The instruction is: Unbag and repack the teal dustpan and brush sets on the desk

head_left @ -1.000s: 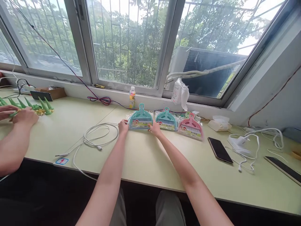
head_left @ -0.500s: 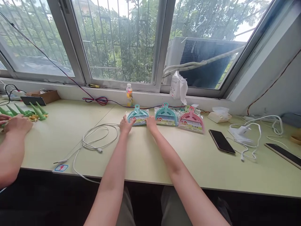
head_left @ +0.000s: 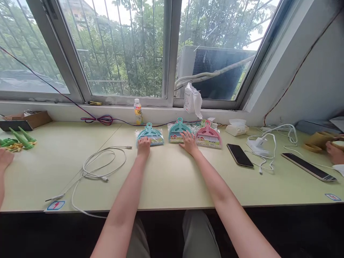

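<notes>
Several packaged dustpan-and-brush sets lie in a row near the back of the pale green table. My left hand (head_left: 144,145) is at the lower edge of the left blue set (head_left: 150,135), its fingers curled on the wrapping; whether it grips is hard to see. Over the right side of the middle teal set (head_left: 178,132), my right hand (head_left: 189,142) rests with fingers spread. Just right of it lies the pink set (head_left: 208,136), with a green handle (head_left: 202,123) showing behind it.
A bottle (head_left: 138,112) stands behind the sets. Coiled white cable (head_left: 88,168) lies left; a phone (head_left: 239,155), tissue pack (head_left: 237,127) and charger (head_left: 260,145) are right. Other people's hands show at the left (head_left: 5,157) and right (head_left: 334,152) edges.
My right hand has moved from the left blue set rightward to the middle teal set, its fingers spreading. My left hand stays at the left set. The view has turned right.
</notes>
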Demonstrator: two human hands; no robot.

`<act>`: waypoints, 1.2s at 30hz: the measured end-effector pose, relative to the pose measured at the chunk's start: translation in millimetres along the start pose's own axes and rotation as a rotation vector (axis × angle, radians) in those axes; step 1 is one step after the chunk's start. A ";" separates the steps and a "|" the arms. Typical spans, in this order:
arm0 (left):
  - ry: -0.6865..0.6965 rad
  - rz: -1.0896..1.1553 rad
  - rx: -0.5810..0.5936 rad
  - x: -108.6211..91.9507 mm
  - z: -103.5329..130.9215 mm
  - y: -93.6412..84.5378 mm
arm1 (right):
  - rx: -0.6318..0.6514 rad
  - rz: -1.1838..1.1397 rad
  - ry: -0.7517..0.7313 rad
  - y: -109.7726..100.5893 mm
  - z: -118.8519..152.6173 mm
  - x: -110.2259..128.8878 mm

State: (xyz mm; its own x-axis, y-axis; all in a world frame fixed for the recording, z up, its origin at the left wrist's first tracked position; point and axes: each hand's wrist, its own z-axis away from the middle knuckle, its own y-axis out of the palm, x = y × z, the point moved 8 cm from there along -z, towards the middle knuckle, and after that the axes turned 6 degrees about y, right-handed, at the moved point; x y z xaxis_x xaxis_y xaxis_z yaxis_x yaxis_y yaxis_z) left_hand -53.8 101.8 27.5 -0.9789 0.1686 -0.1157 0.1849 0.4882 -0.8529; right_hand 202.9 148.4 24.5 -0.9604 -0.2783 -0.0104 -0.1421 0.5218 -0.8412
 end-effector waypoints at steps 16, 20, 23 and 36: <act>0.068 0.096 0.042 -6.1 0.9 13.9 | 0.406 -0.037 0.590 6.3 -39.8 -67.3; 0.069 0.120 0.028 -4.2 -0.2 15.1 | 0.437 -0.060 0.620 7.4 -34.3 -68.0; 0.079 0.150 0.022 -3.9 0.2 15.5 | 0.385 -0.111 0.623 4.5 -28.9 -67.0; -0.145 0.933 -0.228 16.5 -13.8 -2.4 | 0.005 -1.329 0.564 -45.4 37.2 -31.0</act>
State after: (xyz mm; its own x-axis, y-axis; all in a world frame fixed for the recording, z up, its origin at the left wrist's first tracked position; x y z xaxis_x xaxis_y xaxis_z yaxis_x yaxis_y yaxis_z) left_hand -69.1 115.3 34.6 -0.4287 0.4723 -0.7702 0.8898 0.3685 -0.2693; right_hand 248.0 103.4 43.0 -0.0859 -0.1968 0.9767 -0.9894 0.1318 -0.0605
